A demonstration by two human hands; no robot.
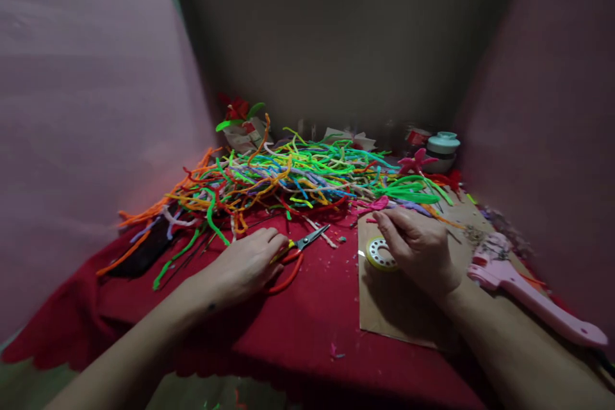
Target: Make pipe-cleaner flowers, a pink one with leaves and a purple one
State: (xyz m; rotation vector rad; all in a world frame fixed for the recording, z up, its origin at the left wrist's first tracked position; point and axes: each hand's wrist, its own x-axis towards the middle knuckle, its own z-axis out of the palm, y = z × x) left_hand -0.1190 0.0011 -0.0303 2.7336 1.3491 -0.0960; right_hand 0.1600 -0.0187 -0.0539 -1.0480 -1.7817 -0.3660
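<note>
My left hand [254, 256] is closed at the handles of a pair of scissors [307, 238], low over the red cloth. The blades are slightly parted and point away to the right; a red handle loop shows below the fingers. My right hand [418, 246] is closed in a pinch over the cardboard [394, 307], with a short pink pipe cleaner [371, 221] showing at the fingertips. Under that hand lies a yellow-rimmed tape roll [377, 252], partly covered. Looped pink pipe cleaner [375, 204] lies just beyond the fingers.
A tangled heap of coloured pipe cleaners [298, 173] spans the back of the red tablecloth [298, 333]. A pink glue gun [533, 298] lies beside my right forearm. Farther back are a pink flower [417, 161] and a teal-lidded jar [442, 143]. A dark flat object [144, 250] lies left.
</note>
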